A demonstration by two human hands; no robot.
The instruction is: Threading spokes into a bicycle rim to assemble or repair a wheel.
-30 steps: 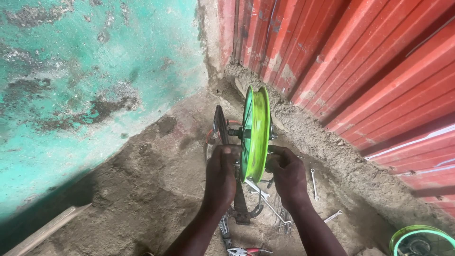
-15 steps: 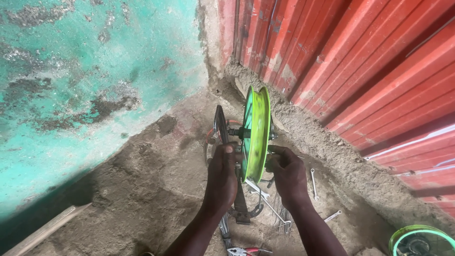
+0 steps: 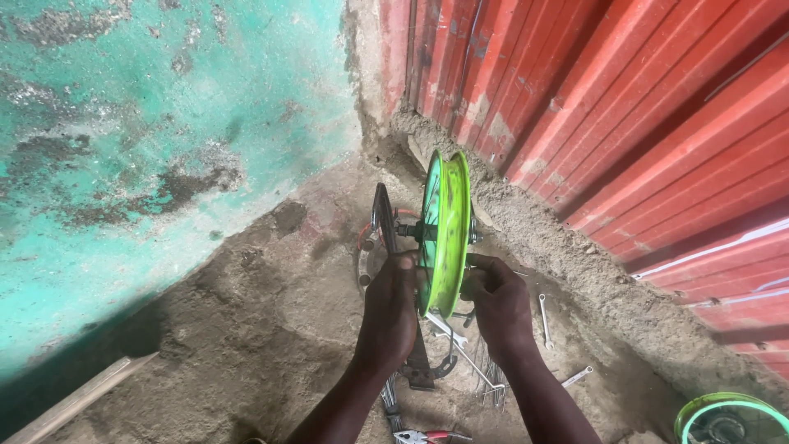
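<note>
A bright green wheel rim (image 3: 445,230) stands upright on its edge, held in a dark metal stand (image 3: 386,238) on the sandy ground (image 3: 246,329). The rim is seen almost edge-on, near the corner where the turquoise wall (image 3: 148,123) meets the red corrugated metal wall (image 3: 625,107).

The left hand (image 3: 390,312) is at the left side of the rim, low down, with the fingers curled and closed around something small by the rim's edge; what exactly it grips I cannot tell. The right hand (image 3: 497,304) is at the right side of the rim, also low, with the fingers bent together against the rim; if it pinches a spoke or only touches the rim is not clear.

Under the hands, thin metal spokes (image 3: 485,370) lie on the ground. A wrench (image 3: 543,316) lies just to the right of the right hand, and another small one (image 3: 577,376) is a little lower. Pliers with red handles (image 3: 431,436) lie at the bottom edge. In the bottom right corner a second green rim (image 3: 727,419) lies flat. A wooden plank (image 3: 78,403) lies at the bottom left.
</note>
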